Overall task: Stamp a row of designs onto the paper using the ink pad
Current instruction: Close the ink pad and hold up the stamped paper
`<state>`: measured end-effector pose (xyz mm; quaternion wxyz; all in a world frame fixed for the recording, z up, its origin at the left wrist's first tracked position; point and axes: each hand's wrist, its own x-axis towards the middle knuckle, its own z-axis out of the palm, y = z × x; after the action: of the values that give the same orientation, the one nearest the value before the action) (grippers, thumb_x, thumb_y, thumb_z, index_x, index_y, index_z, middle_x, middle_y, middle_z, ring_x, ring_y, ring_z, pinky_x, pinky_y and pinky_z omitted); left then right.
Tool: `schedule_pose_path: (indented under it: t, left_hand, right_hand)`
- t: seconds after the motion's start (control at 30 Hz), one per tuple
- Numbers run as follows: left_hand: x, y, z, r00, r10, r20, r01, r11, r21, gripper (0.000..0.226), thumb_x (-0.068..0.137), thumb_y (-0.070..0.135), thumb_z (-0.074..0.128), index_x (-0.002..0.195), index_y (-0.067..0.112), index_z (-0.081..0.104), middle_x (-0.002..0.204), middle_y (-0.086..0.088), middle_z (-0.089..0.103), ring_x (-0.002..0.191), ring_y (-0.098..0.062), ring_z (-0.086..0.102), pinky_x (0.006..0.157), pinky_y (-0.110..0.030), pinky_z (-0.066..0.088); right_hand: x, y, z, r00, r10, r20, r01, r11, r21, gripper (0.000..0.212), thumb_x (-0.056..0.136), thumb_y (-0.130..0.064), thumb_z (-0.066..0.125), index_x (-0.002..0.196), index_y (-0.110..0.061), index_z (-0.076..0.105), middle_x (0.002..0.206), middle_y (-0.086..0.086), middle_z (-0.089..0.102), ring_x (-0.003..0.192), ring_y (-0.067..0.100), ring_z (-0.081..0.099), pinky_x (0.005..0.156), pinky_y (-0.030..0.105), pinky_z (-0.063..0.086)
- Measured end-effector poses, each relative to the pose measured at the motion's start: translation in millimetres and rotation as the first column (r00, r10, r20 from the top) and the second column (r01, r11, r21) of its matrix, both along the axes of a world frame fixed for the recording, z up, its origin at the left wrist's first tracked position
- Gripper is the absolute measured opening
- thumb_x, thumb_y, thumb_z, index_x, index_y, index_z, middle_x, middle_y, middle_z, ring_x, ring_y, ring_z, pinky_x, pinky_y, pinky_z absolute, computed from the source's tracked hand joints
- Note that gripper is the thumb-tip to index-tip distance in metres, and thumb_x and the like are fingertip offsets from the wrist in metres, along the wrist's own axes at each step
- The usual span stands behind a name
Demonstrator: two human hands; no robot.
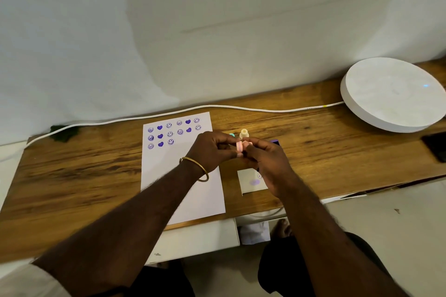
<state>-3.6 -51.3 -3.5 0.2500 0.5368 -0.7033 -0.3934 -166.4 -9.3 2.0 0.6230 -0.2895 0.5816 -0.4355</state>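
Observation:
A white sheet of paper lies on the wooden table, with rows of purple smiley and heart prints near its far edge. My left hand and my right hand meet just right of the sheet, both pinching a small pink stamp between their fingertips. A cream stamp stands upright just behind the hands, beside a small teal piece. A purple corner of the ink pad peeks out behind my right hand; the rest is hidden.
A small white paper scrap with a faint purple smudge lies under my right wrist. A large round white device sits at the far right, its white cable running along the back edge. A dark object lies at the right edge.

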Motion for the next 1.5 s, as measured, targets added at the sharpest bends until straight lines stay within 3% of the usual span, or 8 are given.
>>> schedule_pose_path:
  t: [0.17,0.33,0.43,0.63,0.83,1.13,1.33,1.5]
  left_hand:
    - [-11,4,3,0.999,-0.040,0.026,0.040,0.999,0.005,0.052,0.073,0.026,0.083,0.121,0.017,0.066,0.113,0.001,0.067,0.100,-0.010,0.061,0.082,-0.016,0.049]
    - [-18,20,-9,1.000,0.011,0.020,-0.013,0.993,0.118,0.062,0.069,0.031,0.085,0.124,0.017,0.059,0.120,0.001,0.066,0.102,-0.008,0.061,0.073,-0.004,0.047]
    - [-17,28,-19,0.976,-0.070,0.205,0.030,0.981,0.191,0.073,0.066,0.048,0.083,0.127,0.023,0.054,0.129,0.000,0.060,0.105,-0.016,0.059,0.081,-0.023,0.053]
    - [-18,41,-32,0.823,-0.269,0.500,0.184,0.960,0.212,0.098,0.060,0.069,0.075,0.139,0.026,0.035,0.142,0.000,0.045,0.126,-0.022,0.042,0.101,-0.036,0.043]
    - [-21,46,-39,0.802,-0.290,0.523,0.229,0.957,0.179,0.098,0.065,0.067,0.073,0.143,0.028,0.029,0.145,0.001,0.042,0.129,-0.022,0.040,0.103,-0.037,0.041]
    - [-19,46,-35,0.836,-0.264,0.482,0.218,0.964,0.149,0.090,0.067,0.064,0.074,0.138,0.025,0.036,0.141,-0.001,0.045,0.126,-0.021,0.042,0.099,-0.033,0.041]
    - [-23,55,-20,0.965,0.040,0.260,-0.097,0.973,0.211,0.079,0.073,0.051,0.076,0.136,0.018,0.041,0.139,-0.005,0.049,0.124,-0.025,0.048,0.098,-0.036,0.046]
    - [-31,62,-14,0.912,0.389,0.133,-0.407,0.813,0.417,0.058,0.079,0.024,0.073,0.131,0.016,0.048,0.129,-0.006,0.058,0.115,-0.025,0.055,0.096,-0.036,0.049]
  right_hand:
    - [1,-1,-2,0.993,-0.100,-0.061,0.097,0.994,-0.048,0.028,0.086,-0.016,0.071,0.113,-0.012,0.071,0.101,0.005,0.075,0.096,0.021,0.071,0.085,0.038,0.059]
    - [-14,-7,-12,0.863,-0.371,-0.344,0.339,0.929,-0.150,0.030,0.081,-0.024,0.078,0.108,-0.015,0.066,0.101,0.000,0.071,0.093,0.014,0.069,0.075,0.031,0.061]
    - [-19,-12,-15,0.755,-0.360,-0.548,0.225,0.927,-0.299,0.023,0.084,-0.024,0.075,0.104,-0.019,0.066,0.096,-0.007,0.069,0.089,0.008,0.067,0.069,0.019,0.058]
    - [-15,-35,-30,0.530,-0.224,-0.818,-0.061,0.952,-0.300,0.032,0.091,-0.024,0.065,0.123,-0.021,0.064,0.119,-0.001,0.068,0.105,0.013,0.063,0.085,0.032,0.056]
    - [-13,-49,-42,0.459,-0.137,-0.878,-0.114,0.971,-0.211,0.031,0.091,-0.024,0.066,0.121,-0.023,0.064,0.118,0.001,0.069,0.104,0.016,0.063,0.079,0.027,0.051]
    - [-13,-48,-41,0.369,-0.086,-0.925,-0.190,0.968,-0.166,0.033,0.092,-0.024,0.063,0.125,-0.023,0.061,0.118,0.003,0.069,0.104,0.020,0.064,0.084,0.034,0.056]
    - [-23,-37,-20,0.474,-0.077,-0.877,-0.164,0.971,-0.174,0.050,0.090,-0.030,0.066,0.138,-0.025,0.052,0.138,0.002,0.058,0.126,0.022,0.052,0.099,0.042,0.049]
    - [-43,-8,-8,0.539,-0.067,-0.840,-0.056,0.992,-0.116,0.040,0.090,-0.018,0.063,0.130,-0.014,0.057,0.122,0.010,0.066,0.108,0.024,0.063,0.088,0.038,0.055]
